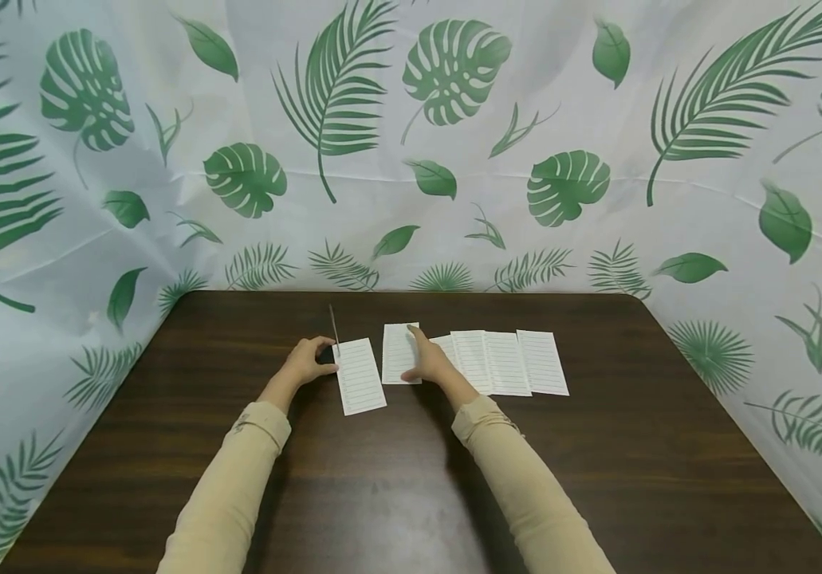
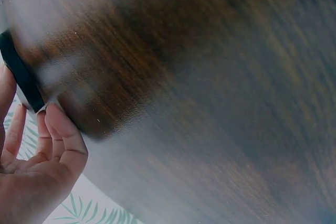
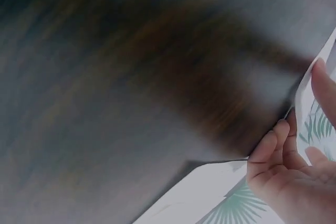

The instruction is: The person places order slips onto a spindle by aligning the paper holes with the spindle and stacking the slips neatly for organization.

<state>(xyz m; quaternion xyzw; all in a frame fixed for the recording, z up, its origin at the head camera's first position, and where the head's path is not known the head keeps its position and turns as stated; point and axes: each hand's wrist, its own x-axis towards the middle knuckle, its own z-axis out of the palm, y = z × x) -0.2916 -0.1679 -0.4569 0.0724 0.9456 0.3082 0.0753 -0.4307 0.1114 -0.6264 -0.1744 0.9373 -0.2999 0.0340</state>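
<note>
My left hand (image 1: pixel 304 359) curls its fingers and thumb about a black flat object (image 2: pixel 22 72), mostly hidden under the hand in the head view. A thin dark strip (image 1: pixel 334 323) sticks up past its fingertips. At those fingertips, a lined white card (image 1: pixel 360 379) lies tilted. My right hand (image 1: pixel 428 359) holds a second lined card (image 1: pixel 395 353) at its right side, with thumb and fingers apart along it. The right wrist view shows the thumb on the white edge (image 3: pixel 304 90) of this card.
Several lined cards lie overlapping in a row to the right of the right hand, partly behind it; the outermost card (image 1: pixel 543 363) is at the far right. All rest on a dark brown wooden table (image 1: pixel 396 494). A leaf-patterned curtain (image 1: pixel 482 183) hangs behind.
</note>
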